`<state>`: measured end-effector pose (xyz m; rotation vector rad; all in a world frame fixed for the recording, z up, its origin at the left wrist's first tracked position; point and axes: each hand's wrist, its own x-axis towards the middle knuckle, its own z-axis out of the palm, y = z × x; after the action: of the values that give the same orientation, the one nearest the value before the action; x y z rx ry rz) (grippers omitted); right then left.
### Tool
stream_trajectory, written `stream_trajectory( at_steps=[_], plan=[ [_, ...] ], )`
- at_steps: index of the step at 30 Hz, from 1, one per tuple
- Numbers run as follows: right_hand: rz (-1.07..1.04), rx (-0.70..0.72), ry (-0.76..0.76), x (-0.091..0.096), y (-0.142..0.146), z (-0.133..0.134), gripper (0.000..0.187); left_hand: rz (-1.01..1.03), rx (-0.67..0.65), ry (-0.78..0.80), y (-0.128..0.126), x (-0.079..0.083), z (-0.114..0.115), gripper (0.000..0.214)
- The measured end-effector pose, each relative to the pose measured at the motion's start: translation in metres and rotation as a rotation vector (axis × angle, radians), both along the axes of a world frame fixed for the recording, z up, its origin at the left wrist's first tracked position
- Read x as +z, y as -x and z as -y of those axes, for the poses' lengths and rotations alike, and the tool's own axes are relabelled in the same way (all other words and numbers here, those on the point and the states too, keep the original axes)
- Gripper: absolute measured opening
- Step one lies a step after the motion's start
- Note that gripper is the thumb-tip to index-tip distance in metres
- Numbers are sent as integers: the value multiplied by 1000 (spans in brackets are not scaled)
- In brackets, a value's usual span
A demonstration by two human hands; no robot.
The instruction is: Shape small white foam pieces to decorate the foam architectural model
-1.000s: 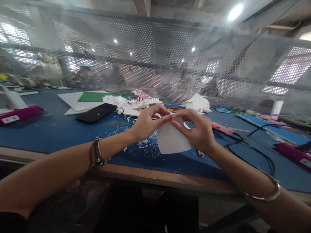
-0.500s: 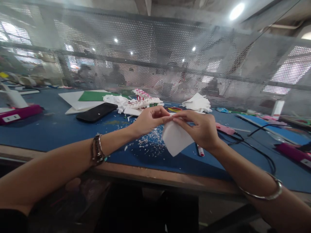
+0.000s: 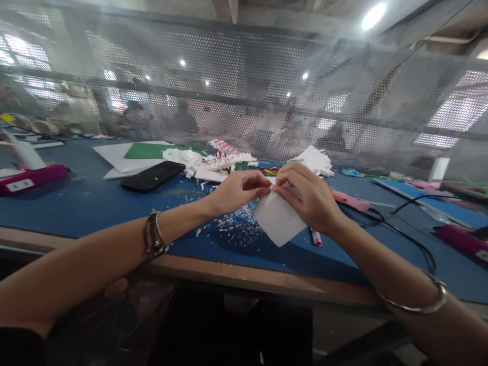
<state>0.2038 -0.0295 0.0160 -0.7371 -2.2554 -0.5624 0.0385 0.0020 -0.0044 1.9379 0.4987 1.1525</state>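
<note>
A white folded sheet (image 3: 277,221) hangs above the blue table (image 3: 76,203), pinched at its top edge by both hands. My left hand (image 3: 236,192) grips the upper corner with thumb and fingers closed. My right hand (image 3: 308,199) is closed on the same edge just to the right, fingertips touching the left hand's. White paper scraps (image 3: 238,223) lie scattered on the table under the hands. A red-tipped marker (image 3: 316,237) lies just below my right hand.
A black phone (image 3: 152,176) lies to the left, beside white and green sheets (image 3: 143,151). Piles of white cut pieces (image 3: 224,163) and another white pile (image 3: 310,160) sit behind the hands. Black cable (image 3: 400,234) loops at right. Magenta tools (image 3: 32,179) rest at both ends. A perforated screen (image 3: 244,101) backs the table.
Both hands stayed pinched on the sheet; the sheet turned from broad and flat to hanging point-down, and the right fingers curled more tightly over its top edge.
</note>
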Motion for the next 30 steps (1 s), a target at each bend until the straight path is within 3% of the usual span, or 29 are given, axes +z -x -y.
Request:
stream_trajectory(
  at_steps=[10, 15, 19, 25, 30],
  plan=[
    [-286, 49, 336, -5, 2, -3, 11, 62, -23, -12, 1, -3, 0, 4],
    [-403, 43, 276, -10, 6, -1, 11, 83, 16, -27, -1, -4, 3, 11],
    [-420, 33, 198, -11, 8, 1, 12, 48, 68, -129, -1, -4, 7, 17],
    [-396, 59, 227, -9, 7, -1, 10, 20, 158, -254, 0, -3, 6, 14],
    [-396, 108, 235, -6, 4, 2, 8, 112, 47, -107, 1, -2, 3, 12]
  ],
)
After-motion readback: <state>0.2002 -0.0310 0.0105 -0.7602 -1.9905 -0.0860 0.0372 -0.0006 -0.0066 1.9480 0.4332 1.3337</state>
